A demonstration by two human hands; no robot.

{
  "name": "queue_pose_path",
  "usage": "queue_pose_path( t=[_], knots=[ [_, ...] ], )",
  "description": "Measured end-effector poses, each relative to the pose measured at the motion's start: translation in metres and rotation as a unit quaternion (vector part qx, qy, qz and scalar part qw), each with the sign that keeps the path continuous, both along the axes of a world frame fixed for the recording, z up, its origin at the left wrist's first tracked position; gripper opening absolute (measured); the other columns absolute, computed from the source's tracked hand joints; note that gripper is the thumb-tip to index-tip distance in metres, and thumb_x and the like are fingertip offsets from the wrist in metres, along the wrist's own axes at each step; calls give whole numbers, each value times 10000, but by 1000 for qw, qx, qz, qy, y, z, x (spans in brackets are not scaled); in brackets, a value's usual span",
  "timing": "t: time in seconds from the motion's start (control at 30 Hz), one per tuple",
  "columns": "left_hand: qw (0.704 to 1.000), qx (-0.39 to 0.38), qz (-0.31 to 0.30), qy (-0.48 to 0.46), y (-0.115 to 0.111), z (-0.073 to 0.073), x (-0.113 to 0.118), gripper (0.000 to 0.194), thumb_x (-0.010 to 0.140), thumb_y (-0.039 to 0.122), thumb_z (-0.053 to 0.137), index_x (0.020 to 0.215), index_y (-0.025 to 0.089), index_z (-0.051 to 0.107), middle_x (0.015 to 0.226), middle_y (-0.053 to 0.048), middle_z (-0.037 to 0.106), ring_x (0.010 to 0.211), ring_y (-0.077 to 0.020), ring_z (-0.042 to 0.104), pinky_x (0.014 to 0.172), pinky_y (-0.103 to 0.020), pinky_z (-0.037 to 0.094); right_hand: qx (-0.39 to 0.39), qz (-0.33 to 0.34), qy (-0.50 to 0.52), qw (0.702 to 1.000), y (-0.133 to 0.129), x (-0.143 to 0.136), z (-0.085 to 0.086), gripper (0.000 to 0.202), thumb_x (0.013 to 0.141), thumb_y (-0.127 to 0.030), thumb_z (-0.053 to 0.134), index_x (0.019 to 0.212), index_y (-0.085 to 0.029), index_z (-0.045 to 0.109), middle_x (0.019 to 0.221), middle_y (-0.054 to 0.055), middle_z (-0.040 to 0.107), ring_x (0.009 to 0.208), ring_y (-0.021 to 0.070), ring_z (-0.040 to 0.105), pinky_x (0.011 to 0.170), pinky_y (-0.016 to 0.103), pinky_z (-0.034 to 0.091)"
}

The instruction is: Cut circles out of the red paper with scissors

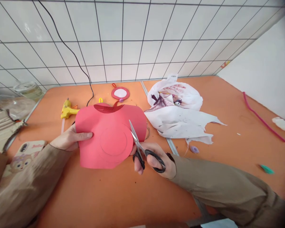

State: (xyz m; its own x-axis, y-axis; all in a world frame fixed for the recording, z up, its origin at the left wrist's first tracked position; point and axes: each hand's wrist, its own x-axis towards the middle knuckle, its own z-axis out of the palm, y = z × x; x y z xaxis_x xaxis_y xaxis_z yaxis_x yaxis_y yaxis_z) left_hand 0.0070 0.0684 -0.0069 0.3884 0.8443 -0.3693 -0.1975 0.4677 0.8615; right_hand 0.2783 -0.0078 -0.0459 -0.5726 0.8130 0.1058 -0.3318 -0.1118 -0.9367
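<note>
My left hand grips the left edge of a red sheet of paper, thumb on top and the other fingers hidden behind it. Two drawn circle outlines, one inside the other, show on the sheet, and its lower right side is cut along a curve. In my right hand is a pair of scissors with black handles. Their blades are parted and point up and away, overlapping the cut edge of the paper right of the outlines. A dark red crescent shape shows at the sheet's top edge.
Behind the paper lie a yellow glue gun and a red-rimmed round piece. A white plastic bag and torn white cloth sit to the right. Further right are a magenta strip and a green scrap. A phone lies left.
</note>
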Motion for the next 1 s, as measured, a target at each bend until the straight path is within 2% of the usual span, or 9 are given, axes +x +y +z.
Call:
queue_pose_path(
  t=[0.37, 1.0],
  knots=[
    [1000, 4, -5, 7, 0, -1, 0, 375, 661, 78, 682, 1015, 194, 638, 922, -58, 724, 895, -287, 645, 755, -375, 547, -2, -22, -25, 999, 1, -1, 2, 414, 788, -515, 514, 887, -115, 551, 685, 74, 608, 549, 144, 557, 509, 266, 440],
    [1000, -15, 5, 5, 1, -3, -1, 371, 658, 71, 677, 1002, 205, 636, 913, -55, 724, 867, -282, 655, 750, -370, 548, -17, -28, -12, 999, -1, -1, -3, 351, 773, -481, 561, 899, -153, 566, 631, 28, 608, 480, 117, 547, 486, 246, 450]
  ],
)
